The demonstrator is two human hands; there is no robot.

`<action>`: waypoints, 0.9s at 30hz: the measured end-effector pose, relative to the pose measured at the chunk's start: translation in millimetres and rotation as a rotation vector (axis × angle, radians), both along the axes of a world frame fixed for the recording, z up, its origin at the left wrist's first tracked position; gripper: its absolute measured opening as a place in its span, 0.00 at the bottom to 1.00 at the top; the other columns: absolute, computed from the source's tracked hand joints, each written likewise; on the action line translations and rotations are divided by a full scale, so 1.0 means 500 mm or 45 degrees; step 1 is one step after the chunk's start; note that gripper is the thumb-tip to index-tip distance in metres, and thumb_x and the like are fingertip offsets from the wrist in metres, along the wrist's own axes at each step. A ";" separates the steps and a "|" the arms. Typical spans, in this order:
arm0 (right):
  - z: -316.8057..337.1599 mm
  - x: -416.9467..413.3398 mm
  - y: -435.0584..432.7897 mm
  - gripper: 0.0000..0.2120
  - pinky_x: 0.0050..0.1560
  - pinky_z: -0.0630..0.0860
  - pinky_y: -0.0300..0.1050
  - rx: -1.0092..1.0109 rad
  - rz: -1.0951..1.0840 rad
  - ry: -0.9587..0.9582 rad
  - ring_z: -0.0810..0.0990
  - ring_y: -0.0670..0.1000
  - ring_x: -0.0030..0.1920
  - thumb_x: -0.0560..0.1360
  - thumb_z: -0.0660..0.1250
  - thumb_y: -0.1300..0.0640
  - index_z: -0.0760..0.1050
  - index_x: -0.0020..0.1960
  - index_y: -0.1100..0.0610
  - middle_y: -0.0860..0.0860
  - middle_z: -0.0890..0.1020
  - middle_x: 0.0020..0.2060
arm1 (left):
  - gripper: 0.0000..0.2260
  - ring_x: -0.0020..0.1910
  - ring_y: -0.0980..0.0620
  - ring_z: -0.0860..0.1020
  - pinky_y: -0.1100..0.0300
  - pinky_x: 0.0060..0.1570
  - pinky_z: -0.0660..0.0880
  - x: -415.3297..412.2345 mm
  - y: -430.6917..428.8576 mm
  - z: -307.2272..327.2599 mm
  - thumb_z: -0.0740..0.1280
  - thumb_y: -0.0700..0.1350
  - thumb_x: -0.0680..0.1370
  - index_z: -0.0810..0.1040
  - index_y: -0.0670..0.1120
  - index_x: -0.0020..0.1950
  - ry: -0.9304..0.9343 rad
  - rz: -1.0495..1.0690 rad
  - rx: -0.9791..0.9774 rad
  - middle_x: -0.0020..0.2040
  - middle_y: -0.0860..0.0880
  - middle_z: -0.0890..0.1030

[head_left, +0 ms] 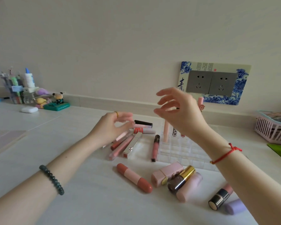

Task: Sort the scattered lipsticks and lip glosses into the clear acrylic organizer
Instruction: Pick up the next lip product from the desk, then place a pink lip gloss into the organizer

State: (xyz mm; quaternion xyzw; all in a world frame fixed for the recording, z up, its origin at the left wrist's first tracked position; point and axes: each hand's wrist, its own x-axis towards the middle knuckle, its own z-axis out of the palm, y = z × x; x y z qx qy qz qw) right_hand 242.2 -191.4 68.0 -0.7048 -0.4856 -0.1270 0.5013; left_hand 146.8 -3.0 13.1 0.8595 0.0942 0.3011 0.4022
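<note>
The clear acrylic organizer [183, 151] sits mid-table, partly hidden by my right forearm; a pale pink tube [166, 133] and a patterned tube [174, 132] stand in its back cells. My right hand [177, 109] hovers above it, fingers spread and empty. My left hand [110, 125] hangs over a pile of lip glosses [126, 142], fingers curled; blur hides whether it touches one. A black-capped gloss [155, 147] lies beside the organizer. Near me lie a coral lipstick [134, 177], a pink square lipstick [166, 175], a gold-banded brown one [180, 180] and a black-based one [219, 198].
A pen holder and small figurines [23, 93] stand at the far left, with a white earbud case [29, 109] in front. A pink basket [272, 129] sits at the right edge. A wall socket plate [214, 83] is behind the organizer.
</note>
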 end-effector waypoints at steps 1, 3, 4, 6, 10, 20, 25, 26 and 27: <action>-0.007 -0.007 0.009 0.16 0.43 0.79 0.34 -0.086 0.032 -0.014 0.81 0.42 0.40 0.68 0.72 0.62 0.74 0.53 0.50 0.47 0.79 0.43 | 0.14 0.53 0.63 0.76 0.71 0.52 0.67 -0.009 0.006 -0.009 0.70 0.50 0.71 0.77 0.53 0.56 0.055 0.018 0.077 0.49 0.62 0.79; -0.025 -0.015 0.029 0.17 0.46 0.79 0.33 -0.279 0.073 -0.043 0.80 0.42 0.43 0.70 0.71 0.61 0.72 0.57 0.51 0.46 0.78 0.45 | 0.17 0.54 0.63 0.75 0.75 0.51 0.65 -0.023 0.016 -0.027 0.71 0.53 0.70 0.76 0.53 0.58 0.151 0.034 0.164 0.51 0.61 0.79; -0.035 -0.017 0.042 0.18 0.48 0.79 0.36 -0.370 0.082 -0.049 0.80 0.44 0.45 0.70 0.70 0.60 0.72 0.59 0.52 0.47 0.78 0.47 | 0.18 0.52 0.65 0.75 0.79 0.49 0.65 -0.030 0.020 -0.035 0.71 0.54 0.69 0.76 0.54 0.58 0.193 0.035 0.182 0.51 0.59 0.80; -0.052 -0.015 0.072 0.20 0.53 0.77 0.43 -0.526 0.070 -0.050 0.79 0.49 0.49 0.72 0.69 0.59 0.70 0.62 0.54 0.51 0.78 0.52 | 0.22 0.46 0.66 0.76 0.81 0.43 0.66 -0.040 0.022 -0.049 0.72 0.57 0.66 0.76 0.54 0.59 0.297 0.020 0.224 0.51 0.56 0.82; -0.083 0.002 0.139 0.21 0.52 0.69 0.39 -0.765 -0.015 -0.073 0.76 0.55 0.56 0.74 0.65 0.58 0.66 0.66 0.55 0.55 0.77 0.57 | 0.29 0.62 0.61 0.71 0.70 0.57 0.65 -0.046 0.024 -0.066 0.73 0.57 0.65 0.72 0.57 0.65 0.425 -0.087 0.549 0.66 0.57 0.73; -0.114 0.036 0.207 0.18 0.49 0.67 0.41 -1.120 -0.196 -0.108 0.72 0.56 0.61 0.74 0.59 0.61 0.68 0.64 0.59 0.56 0.74 0.61 | 0.27 0.69 0.55 0.66 0.57 0.67 0.64 -0.039 0.025 -0.070 0.72 0.55 0.68 0.71 0.53 0.66 0.410 -0.139 0.650 0.70 0.54 0.68; -0.117 0.032 0.210 0.16 0.48 0.71 0.43 -1.115 -0.214 -0.076 0.74 0.57 0.57 0.74 0.59 0.62 0.71 0.61 0.60 0.56 0.76 0.58 | 0.26 0.61 0.52 0.73 0.56 0.62 0.67 -0.034 0.026 -0.075 0.71 0.59 0.67 0.74 0.54 0.62 0.410 -0.072 0.705 0.62 0.56 0.76; -0.118 0.032 0.210 0.15 0.48 0.71 0.42 -1.106 -0.214 -0.064 0.75 0.57 0.57 0.74 0.59 0.62 0.71 0.61 0.61 0.56 0.77 0.57 | 0.25 0.60 0.52 0.73 0.57 0.62 0.66 -0.034 0.025 -0.076 0.71 0.60 0.67 0.74 0.54 0.62 0.407 -0.064 0.714 0.62 0.57 0.76; -0.119 0.033 0.210 0.15 0.47 0.71 0.43 -1.094 -0.213 -0.056 0.75 0.57 0.56 0.74 0.59 0.62 0.71 0.60 0.61 0.56 0.77 0.57 | 0.26 0.60 0.51 0.73 0.59 0.61 0.65 -0.033 0.025 -0.076 0.70 0.60 0.67 0.74 0.54 0.62 0.402 -0.059 0.729 0.61 0.57 0.76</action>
